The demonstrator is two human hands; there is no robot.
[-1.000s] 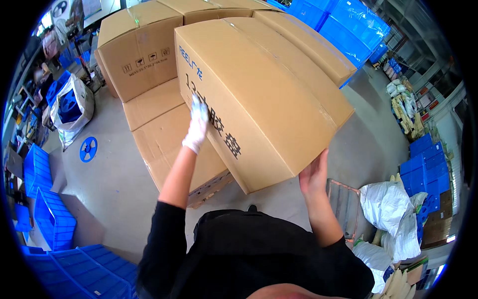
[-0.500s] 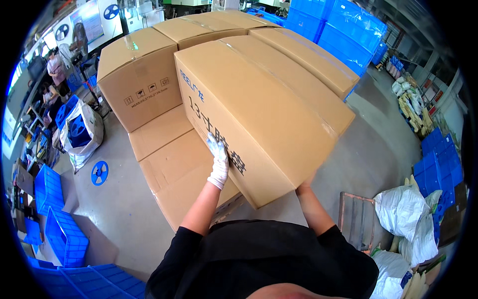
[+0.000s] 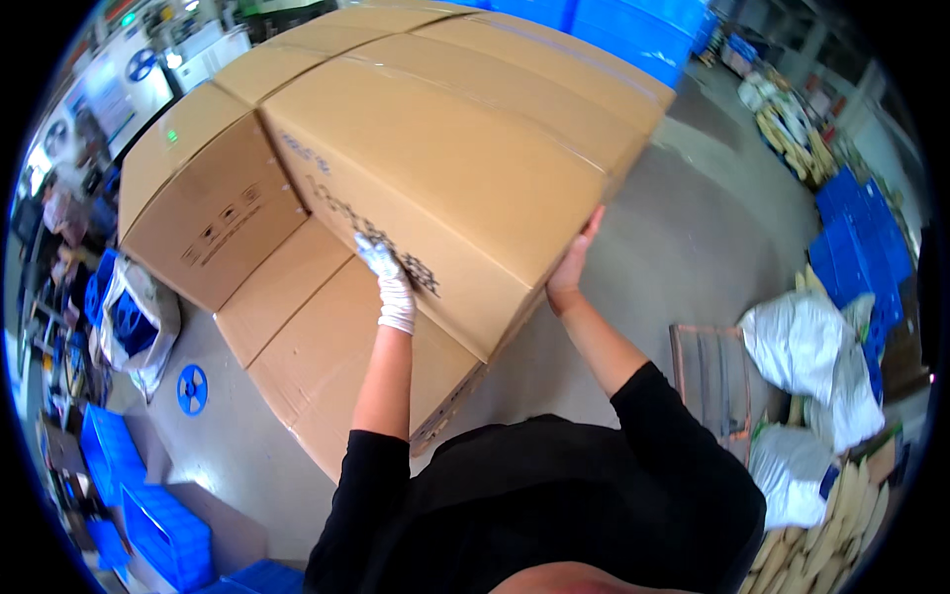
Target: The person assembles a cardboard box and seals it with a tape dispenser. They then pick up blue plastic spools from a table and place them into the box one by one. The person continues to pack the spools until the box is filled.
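Steadying carton (image 3: 435,129) near right edge of lower carton layer (image 3: 322,356) | left hand (image 3: 388,282) flat on side, right hand (image 3: 572,265) flat at end | looks aligned, not released

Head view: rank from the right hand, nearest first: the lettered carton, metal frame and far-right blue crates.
1. Lettered carton: touching the right hand, on its left.
2. Metal frame: lower right.
3. Blue crates: far right, beyond the frame.

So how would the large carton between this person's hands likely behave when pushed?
The carton is probably stiff: its panels look unbuckled and it's taped along the top. Its broad, flat faces should make it slide rather than roll. Weight is hard to judge with it closed.
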